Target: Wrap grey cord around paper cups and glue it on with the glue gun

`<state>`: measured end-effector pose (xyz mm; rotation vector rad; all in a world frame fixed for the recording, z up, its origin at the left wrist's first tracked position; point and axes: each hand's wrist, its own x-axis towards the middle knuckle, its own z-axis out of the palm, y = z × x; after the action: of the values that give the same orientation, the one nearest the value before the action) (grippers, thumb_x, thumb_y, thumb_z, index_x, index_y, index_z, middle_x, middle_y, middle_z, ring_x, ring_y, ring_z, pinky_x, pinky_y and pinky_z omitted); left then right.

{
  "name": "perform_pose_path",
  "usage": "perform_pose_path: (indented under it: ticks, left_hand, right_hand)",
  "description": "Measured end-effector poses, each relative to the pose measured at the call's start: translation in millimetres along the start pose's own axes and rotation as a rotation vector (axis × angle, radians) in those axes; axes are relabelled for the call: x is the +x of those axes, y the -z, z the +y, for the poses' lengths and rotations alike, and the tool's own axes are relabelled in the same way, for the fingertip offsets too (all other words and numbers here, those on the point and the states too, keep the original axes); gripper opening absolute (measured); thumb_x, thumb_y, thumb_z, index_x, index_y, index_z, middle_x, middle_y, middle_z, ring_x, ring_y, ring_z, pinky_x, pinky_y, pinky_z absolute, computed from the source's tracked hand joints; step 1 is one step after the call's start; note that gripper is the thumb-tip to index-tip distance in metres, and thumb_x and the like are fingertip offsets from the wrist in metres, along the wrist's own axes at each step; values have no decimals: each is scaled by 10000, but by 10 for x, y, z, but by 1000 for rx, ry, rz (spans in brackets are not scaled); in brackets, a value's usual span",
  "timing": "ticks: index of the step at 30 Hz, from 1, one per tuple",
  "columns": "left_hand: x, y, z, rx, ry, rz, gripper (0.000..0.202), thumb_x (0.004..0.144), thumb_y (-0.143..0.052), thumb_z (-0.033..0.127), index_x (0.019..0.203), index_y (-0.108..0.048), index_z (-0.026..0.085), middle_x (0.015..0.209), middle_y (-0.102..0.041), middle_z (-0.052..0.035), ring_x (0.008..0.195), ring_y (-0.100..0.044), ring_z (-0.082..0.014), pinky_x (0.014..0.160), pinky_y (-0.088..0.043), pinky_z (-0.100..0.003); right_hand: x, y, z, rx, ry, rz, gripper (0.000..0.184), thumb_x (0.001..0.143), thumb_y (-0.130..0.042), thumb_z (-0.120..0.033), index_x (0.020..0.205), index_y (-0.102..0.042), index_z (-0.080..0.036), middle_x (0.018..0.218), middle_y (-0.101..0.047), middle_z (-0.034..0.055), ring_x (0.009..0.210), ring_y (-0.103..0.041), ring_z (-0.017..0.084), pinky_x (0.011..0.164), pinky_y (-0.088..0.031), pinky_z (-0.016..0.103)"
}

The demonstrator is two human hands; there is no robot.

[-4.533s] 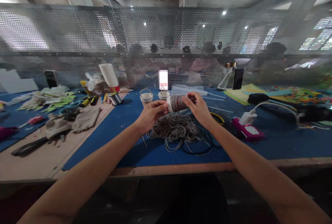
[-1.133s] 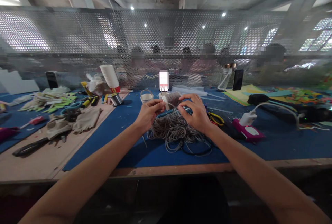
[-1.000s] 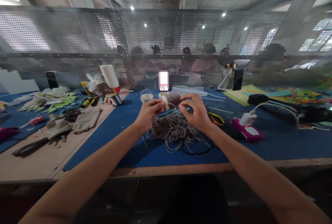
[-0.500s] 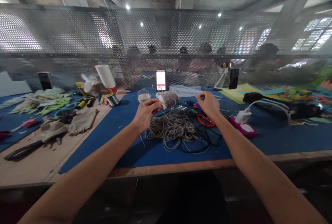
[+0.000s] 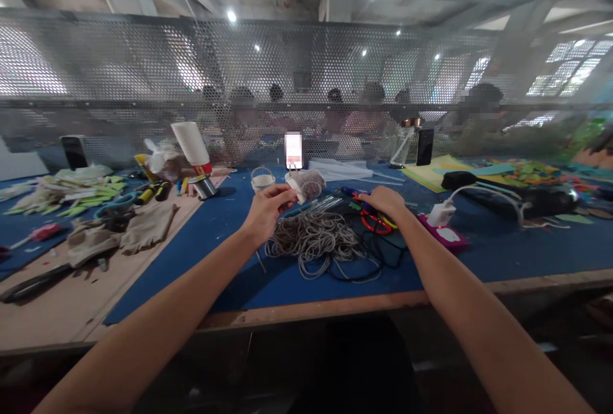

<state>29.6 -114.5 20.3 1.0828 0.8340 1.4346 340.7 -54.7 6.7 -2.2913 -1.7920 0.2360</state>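
My left hand [image 5: 266, 211] pinches a small white cup [image 5: 306, 186] by its rim, tipped on its side, with brownish-grey material around its wall. Curled over the rear of a blue glue gun [image 5: 348, 191], my right hand [image 5: 385, 202] hides most of the handle, and its fingertips are partly out of sight. Below the hands lies a loose heap of grey cord [image 5: 318, 241]. A second small white cup with a hoop handle [image 5: 263, 181] stands behind my left hand. Red-handled scissors [image 5: 375, 223] lie just under my right hand.
Left are stacked paper cups [image 5: 190, 144], gloves [image 5: 148, 229], and black-handled pliers [image 5: 38, 283]. A lit phone [image 5: 294, 150] stands at the back against a perforated screen [image 5: 306, 69]. Right are a pink power strip [image 5: 447, 235] with a white plug, coloured paper [image 5: 431, 174], and a black cable [image 5: 390, 253].
My right hand has come down from above the blue glue gun onto its rear end. The left hand keeps hold of the cup in nearly the same place. The view has shifted slightly.
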Motion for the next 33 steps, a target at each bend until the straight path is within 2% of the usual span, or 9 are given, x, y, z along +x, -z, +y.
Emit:
perform_pose_path:
  ticks: [4,7,11,14,16,19,24,29,33]
  left_hand:
    - [0,7,-4,5,-11,-11,350,550,-983,302,758,-752,140,722,-718,-29,691,-642,-110,688,-524,-237]
    - [6,14,-18,20,-21,-12,343,562,-975,305,768,-755,143,738,-725,-38,690,-640,-118,688,-524,-254]
    - [12,19,-26,24,-28,-1,363,552,-975,311,772,-746,137,725,-717,-38,672,-636,-124,684,-516,-272]
    - [17,25,-28,28,-36,4,363,555,-972,314,777,-751,132,705,-707,-33,673,-634,-121,680,-509,-262]
    - [20,26,-27,31,-41,13,358,552,-972,316,768,-752,135,700,-709,-32,673,-633,-120,678,-511,-255]
    - [20,19,-23,44,-51,28,342,552,-968,322,747,-749,146,700,-713,-31,657,-621,-114,670,-517,-254]
    - [29,8,-19,38,-56,65,361,510,-970,318,728,-739,148,676,-713,-33,662,-641,-125,664,-522,-254]
    - [52,34,-37,24,-64,71,361,509,-969,303,724,-729,143,697,-726,-38,680,-666,-134,679,-527,-253]
    - [47,51,-44,36,-76,56,324,557,-955,289,749,-741,140,749,-742,-49,715,-677,-136,707,-531,-252]
  right_hand:
    - [-17,25,-18,30,-8,42,553,936,-528,-626,1015,-786,-143,1155,-770,238,1172,-712,403,909,-537,432]
    - [-60,67,-73,146,17,157,501,968,-493,-593,892,-757,-175,1051,-793,207,1137,-728,377,899,-536,402]
    - [-137,52,-192,682,166,281,334,978,-547,-528,969,-616,-201,853,-792,109,794,-776,244,749,-563,322]
    - [-219,-11,-320,1097,334,263,448,902,-643,-616,1064,-472,-235,786,-767,37,599,-714,190,580,-539,292]
    - [-297,-42,-416,1218,416,237,519,838,-705,-630,1048,-420,-251,743,-741,-5,565,-683,170,548,-517,280]
    - [-452,-39,-542,1238,452,262,476,820,-735,-550,1035,-436,-248,646,-643,-74,513,-599,134,531,-480,272]
    - [-726,20,-640,987,559,329,277,899,-678,-485,936,-613,-218,610,-596,-50,523,-577,138,593,-478,306]
    - [-862,-2,-690,938,629,318,220,918,-654,-417,939,-680,-199,640,-665,-19,621,-633,163,706,-512,326]
    - [-874,-73,-721,896,594,340,293,880,-700,-455,985,-757,-187,731,-710,8,671,-626,179,679,-495,325]
